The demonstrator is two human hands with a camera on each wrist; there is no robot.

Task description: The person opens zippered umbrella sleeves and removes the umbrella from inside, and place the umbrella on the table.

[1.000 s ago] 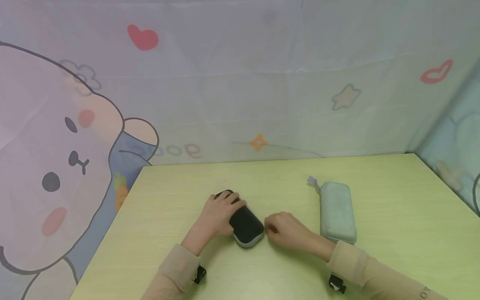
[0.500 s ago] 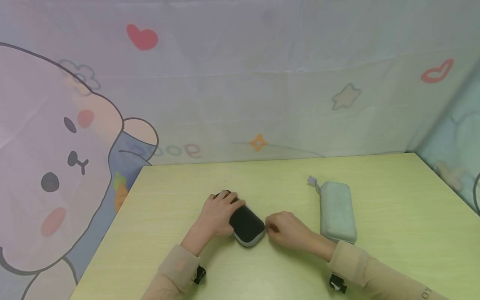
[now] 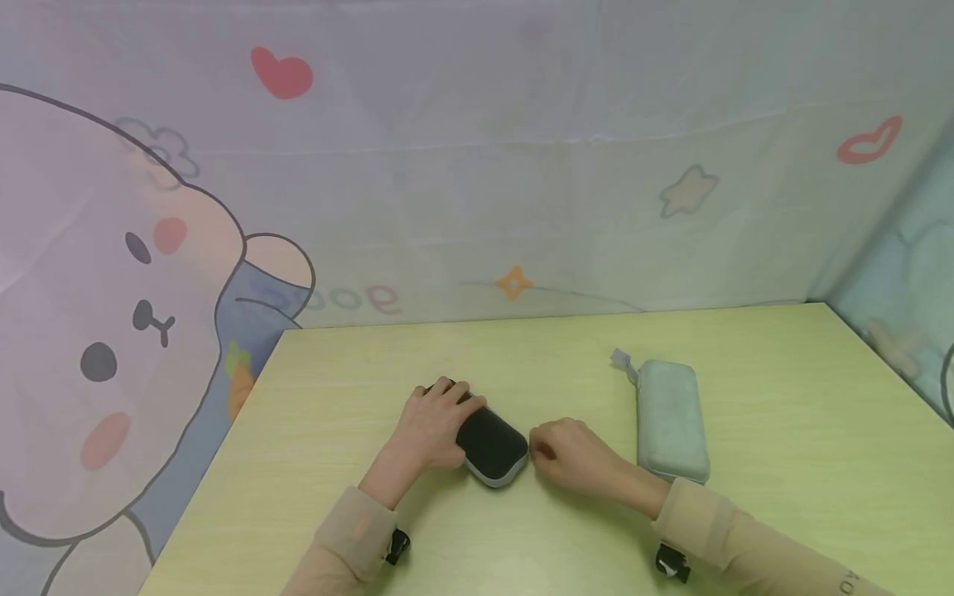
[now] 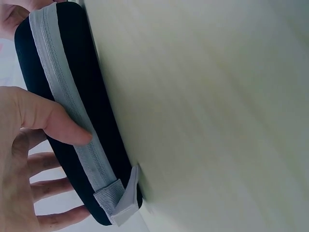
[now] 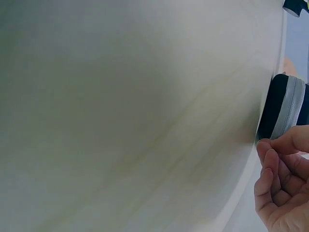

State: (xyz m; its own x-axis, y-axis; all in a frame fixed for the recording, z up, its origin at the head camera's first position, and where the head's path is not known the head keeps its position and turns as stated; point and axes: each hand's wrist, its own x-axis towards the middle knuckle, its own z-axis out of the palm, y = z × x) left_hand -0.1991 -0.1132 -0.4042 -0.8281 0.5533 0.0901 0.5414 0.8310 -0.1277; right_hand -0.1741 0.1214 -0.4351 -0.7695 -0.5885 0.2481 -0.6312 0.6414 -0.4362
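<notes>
A black zippered hard case (image 3: 492, 447) with a grey zipper band lies slanted on the table. My left hand (image 3: 432, 426) grips its far left part from above, with the thumb (image 4: 70, 126) on the zipper band (image 4: 72, 101) and the other fingers over the top. A grey fabric tab (image 4: 118, 203) sticks out at one end. At the opposite end, my right hand (image 3: 574, 455) pinches the zipper with thumb and forefinger (image 5: 270, 143); the small part between these fingertips is hidden. Along its visible side the zipper is closed.
A pale green zippered case (image 3: 673, 422) with a grey tab lies just beyond the right forearm. The light wooden table (image 3: 358, 356) ends at a printed cloth backdrop (image 3: 462, 182). Black camera straps (image 3: 398, 546) hang at both cuffs.
The black case and my right hand have shifted very slightly to the right and away. My left hand keeps its hold on the case.
</notes>
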